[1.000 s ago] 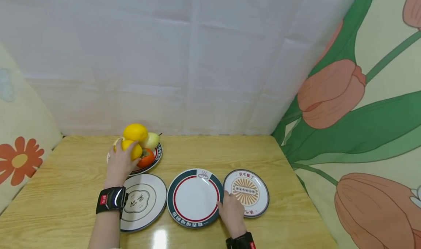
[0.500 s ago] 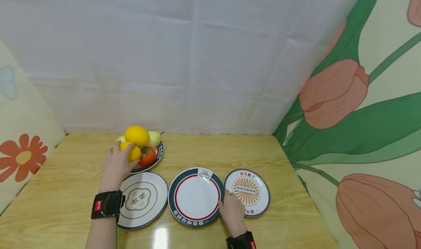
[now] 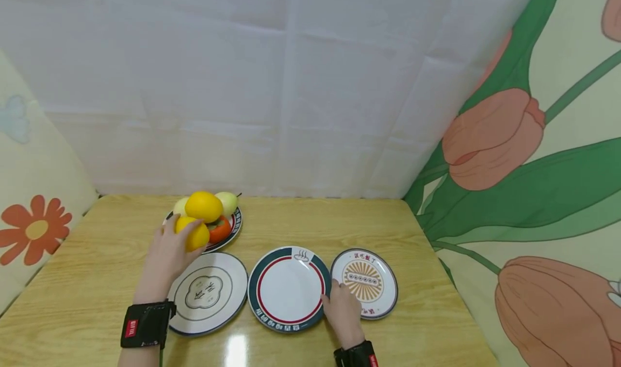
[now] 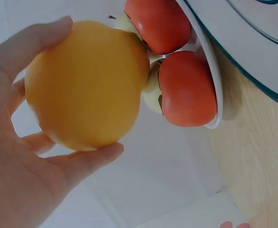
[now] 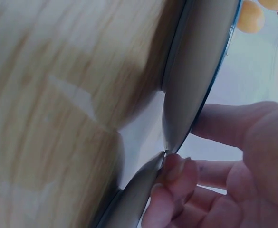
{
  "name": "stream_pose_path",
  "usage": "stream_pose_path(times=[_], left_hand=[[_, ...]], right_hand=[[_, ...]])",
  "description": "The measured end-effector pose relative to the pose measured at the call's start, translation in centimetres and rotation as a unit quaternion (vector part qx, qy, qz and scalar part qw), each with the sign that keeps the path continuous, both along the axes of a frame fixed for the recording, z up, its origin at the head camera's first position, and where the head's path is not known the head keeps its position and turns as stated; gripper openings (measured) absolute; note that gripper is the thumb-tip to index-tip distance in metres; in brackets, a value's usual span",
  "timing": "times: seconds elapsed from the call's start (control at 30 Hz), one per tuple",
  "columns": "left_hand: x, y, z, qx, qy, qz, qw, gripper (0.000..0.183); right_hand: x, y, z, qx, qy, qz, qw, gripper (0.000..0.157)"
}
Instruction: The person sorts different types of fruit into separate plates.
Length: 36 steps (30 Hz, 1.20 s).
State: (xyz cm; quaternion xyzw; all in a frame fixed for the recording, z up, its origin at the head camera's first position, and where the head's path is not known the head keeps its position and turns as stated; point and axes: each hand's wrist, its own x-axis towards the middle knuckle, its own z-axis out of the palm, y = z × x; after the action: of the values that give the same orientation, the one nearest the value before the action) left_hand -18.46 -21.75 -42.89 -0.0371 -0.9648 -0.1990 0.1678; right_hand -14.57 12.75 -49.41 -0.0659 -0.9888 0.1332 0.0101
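Note:
My left hand (image 3: 167, 251) grips a yellow lemon (image 3: 193, 234) at the near side of a fruit plate (image 3: 236, 225), fingers spread round it. Another lemon (image 3: 204, 206) lies on top of the pile. In the left wrist view, the held lemon (image 4: 84, 88) is close beside two orange-red persimmons (image 4: 188, 90). My right hand (image 3: 342, 312) stays where the middle plate (image 3: 291, 291) and the small right plate (image 3: 380, 272) meet. Its thumb lies over the middle plate's green rim; the curled index finger is at the outer edge (image 5: 191, 104).
Pale green pears (image 3: 227, 202) sit at the back of the fruit plate. A cream plate (image 3: 223, 307) with a dark-blue rim lies between my left forearm and the middle plate. A white cloth (image 3: 271, 113) hangs behind the wooden table (image 3: 310, 224).
My left hand has drawn the lemon slightly down towards me, away from the upper lemon. The forearm has shifted left and back. The right hand stays where it was.

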Motion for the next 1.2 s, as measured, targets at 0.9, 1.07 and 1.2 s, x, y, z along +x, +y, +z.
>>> stream_pose_path(times=[0.9,1.07,1.2], left_hand=[[3.0,1.9,-4.9,-0.022,-0.095,-0.058,0.9936,0.061],[2.9,1.8,-4.4,-0.027,-0.083,-0.051,0.9948,0.063],[2.2,1.8,-3.2,-0.027,-0.057,-0.062,0.9961,0.064]], right_hand=[[0.1,0.1,-0.2,-0.008,0.007,0.003,1.0,0.042],[0.0,0.0,-0.2,-0.012,0.002,0.004,1.0,0.043],[0.0,0.0,-0.1,-0.014,-0.005,-0.001,1.0,0.043]])
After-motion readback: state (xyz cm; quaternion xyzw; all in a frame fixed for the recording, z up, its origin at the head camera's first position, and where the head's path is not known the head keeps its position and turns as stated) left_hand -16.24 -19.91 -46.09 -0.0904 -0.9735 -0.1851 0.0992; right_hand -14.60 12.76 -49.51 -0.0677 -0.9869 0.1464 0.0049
